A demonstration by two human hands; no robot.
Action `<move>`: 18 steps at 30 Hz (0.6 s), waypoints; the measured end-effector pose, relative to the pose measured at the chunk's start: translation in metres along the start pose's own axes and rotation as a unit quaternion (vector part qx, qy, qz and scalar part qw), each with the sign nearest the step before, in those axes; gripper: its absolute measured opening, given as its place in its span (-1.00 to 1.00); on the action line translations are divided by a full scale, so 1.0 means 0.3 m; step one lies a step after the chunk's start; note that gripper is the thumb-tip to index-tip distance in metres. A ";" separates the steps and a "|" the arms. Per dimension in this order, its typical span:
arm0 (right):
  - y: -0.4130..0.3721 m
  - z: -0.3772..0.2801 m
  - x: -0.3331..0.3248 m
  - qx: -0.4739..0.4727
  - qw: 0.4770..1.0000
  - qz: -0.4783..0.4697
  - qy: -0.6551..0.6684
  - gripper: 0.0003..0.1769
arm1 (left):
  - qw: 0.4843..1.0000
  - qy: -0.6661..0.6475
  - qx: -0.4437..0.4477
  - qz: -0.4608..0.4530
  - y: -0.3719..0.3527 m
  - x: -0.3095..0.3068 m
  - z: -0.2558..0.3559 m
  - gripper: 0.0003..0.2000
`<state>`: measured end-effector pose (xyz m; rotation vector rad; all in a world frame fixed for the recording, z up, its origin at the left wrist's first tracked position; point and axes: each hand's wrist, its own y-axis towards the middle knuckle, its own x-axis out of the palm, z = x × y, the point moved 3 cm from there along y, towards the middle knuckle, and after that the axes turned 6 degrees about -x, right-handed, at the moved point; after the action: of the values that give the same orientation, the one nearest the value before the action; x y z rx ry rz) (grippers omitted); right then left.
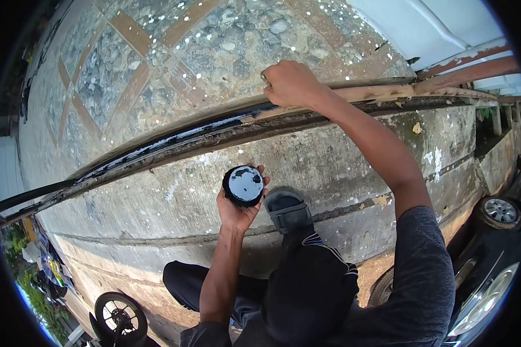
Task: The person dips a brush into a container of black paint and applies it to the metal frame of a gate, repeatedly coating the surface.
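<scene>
My left hand (237, 211) is wrapped round a small round tub (245, 185) with a black rim, a glossy surface reflecting pale light and black patches. My right hand (292, 84) is closed in a fist just above a long rail; a small end of something shows at its fingers, but I cannot make out what it is. The rail is wet, shiny black (214, 122) to the left of this hand and bare reddish brown (370, 92) to the right.
Pebbled paving (226, 46) with brown tile strips lies beyond the rail. A concrete ledge (139, 202) runs on the near side, under my sandalled foot (287, 209). A motorcycle wheel (120, 317) is at lower left, a dark car (486, 277) at right, white panels (428, 29) at upper right.
</scene>
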<state>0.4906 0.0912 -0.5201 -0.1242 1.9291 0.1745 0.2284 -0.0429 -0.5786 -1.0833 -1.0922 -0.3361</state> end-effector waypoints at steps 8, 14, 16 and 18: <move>-0.012 0.078 -0.007 0.168 0.944 0.017 0.282 -0.83 | 1.000 0.005 -0.003 -0.023 -0.025 0.014 -0.005 -0.48; -0.267 -0.152 -0.301 0.122 0.861 0.128 0.476 -0.91 | 0.999 -0.008 0.010 -0.029 0.002 0.039 0.006 -0.43; -0.357 -0.279 -0.314 0.104 0.840 0.124 0.517 -0.95 | 1.000 0.011 0.017 -0.023 0.014 0.045 0.008 -0.47; -0.393 -0.356 -0.295 0.063 0.851 0.115 0.508 -0.96 | 0.999 0.024 0.022 0.004 0.023 0.060 0.002 -0.47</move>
<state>0.4443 -0.0439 -0.4071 0.1430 3.0169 0.1516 0.2413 -0.0343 -0.5673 -1.0353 -1.0487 -0.3280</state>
